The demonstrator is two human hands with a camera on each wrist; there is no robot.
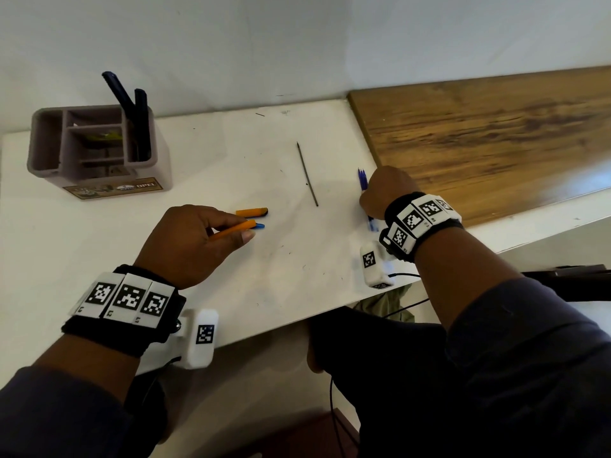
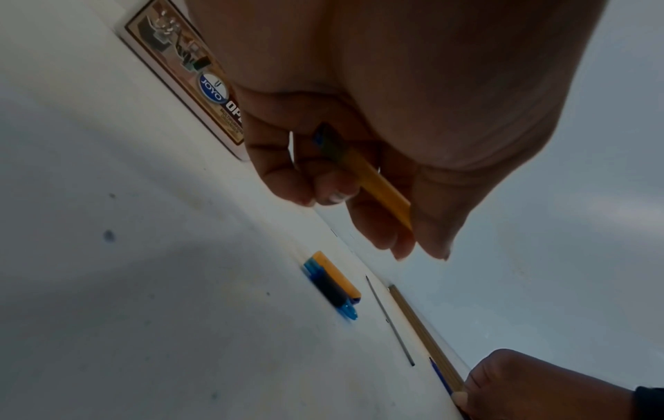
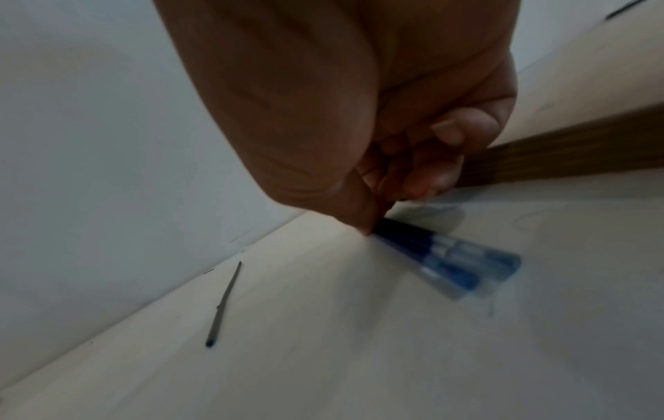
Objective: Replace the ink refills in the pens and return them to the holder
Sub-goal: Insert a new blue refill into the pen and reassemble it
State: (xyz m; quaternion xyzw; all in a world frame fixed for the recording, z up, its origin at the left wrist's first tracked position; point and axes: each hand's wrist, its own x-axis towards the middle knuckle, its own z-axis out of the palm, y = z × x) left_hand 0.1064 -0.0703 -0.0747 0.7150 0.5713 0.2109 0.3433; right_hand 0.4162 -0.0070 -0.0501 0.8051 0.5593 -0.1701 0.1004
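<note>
A: Orange pen barrel (image 1: 231, 230) sits in the left hand (image 1: 191, 242); we log thumb and fingers (image 2: 431, 227) curled round it, held just above the white tabletop (image 1: 99, 246), blue end pointing right.

B: Second orange piece (image 1: 251, 212) lies on the tabletop just beyond it, dark at its right end. In the left wrist view we see a blue part beside it; blurred, so we cannot say what it is.

A: Right hand (image 1: 386, 190)?

B: Knuckles up, at the tabletop's right side next to the wooden board (image 1: 496, 133). We note its fingers (image 3: 359, 216) bunched and pinching the blue refills (image 3: 449, 261), which lie fanned on the tabletop in a clear sleeve. How many, we cannot tell.

A: One thin grey refill (image 1: 307, 175) lies alone between the two hands, touching neither.

B: Holder (image 1: 92, 150) stands far left, grey, compartmented, upright. Two dark pens (image 1: 132, 107) lean in its right-hand compartment.
</note>
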